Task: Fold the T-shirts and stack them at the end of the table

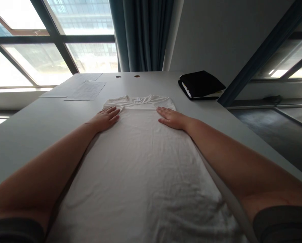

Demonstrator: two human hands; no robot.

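Note:
A white T-shirt (140,162) lies spread on the table, its neckline at the far end and its body running down toward me. My left hand (105,118) rests flat on the shirt's upper left side, fingers stretched out. On the upper right side, my right hand (172,118) also lies flat, fingers pointing inward. Neither hand grips the cloth. Faint wrinkles show across the shirt, more of them in the shaded lower right. No sleeves stick out at the sides.
The shirt lies on a white table (216,131). Printed paper sheets (86,91) lie at the far left. A black folder (202,84) sits at the far right. Two round holes are near the back edge, before a blue curtain (143,37) and windows.

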